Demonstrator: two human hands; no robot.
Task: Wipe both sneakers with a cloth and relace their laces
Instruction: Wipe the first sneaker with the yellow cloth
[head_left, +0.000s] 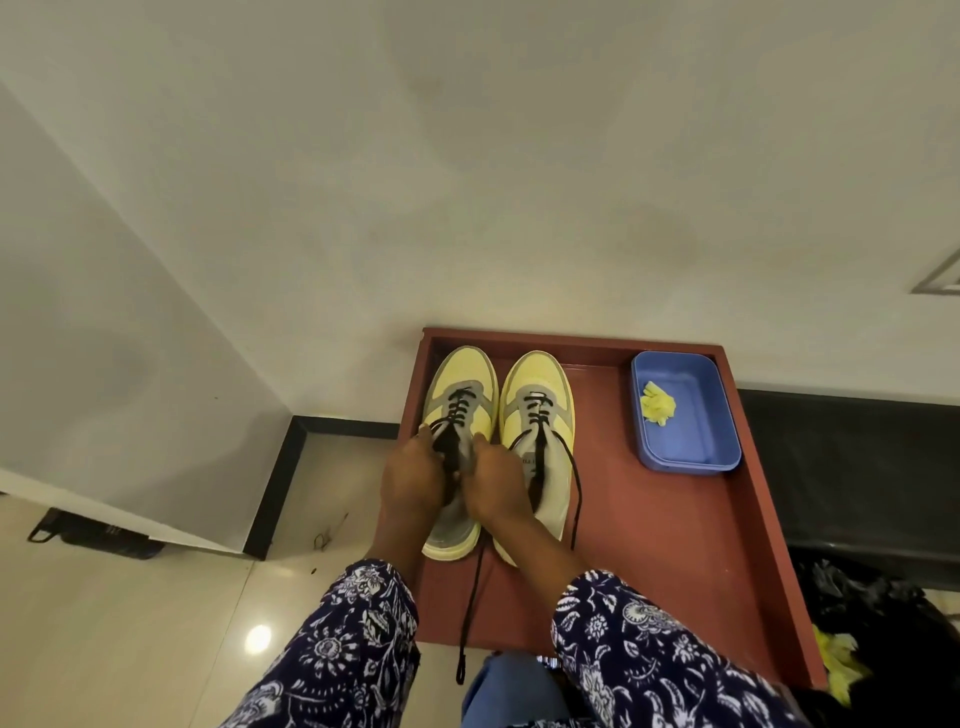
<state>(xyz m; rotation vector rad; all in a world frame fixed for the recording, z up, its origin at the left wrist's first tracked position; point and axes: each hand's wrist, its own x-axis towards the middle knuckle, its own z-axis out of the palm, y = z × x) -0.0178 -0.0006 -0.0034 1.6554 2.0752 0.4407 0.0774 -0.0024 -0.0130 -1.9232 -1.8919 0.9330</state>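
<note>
Both hands, left hand (413, 480) and right hand (493, 486), grip the yellow-grey left sneaker's (460, 384) black lace (470, 608) (half threaded).

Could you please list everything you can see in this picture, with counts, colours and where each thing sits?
sneakers: 2, yellow and grey, side by side on the tray's left
laces: black, ends loose over the tray
tray: 1, red-brown, against the wall
tub: 1, blue, tray's far right corner
cloth: 1, yellow, crumpled in the tub
left hand: on the left sneaker's laces
right hand: on the same laces
</note>
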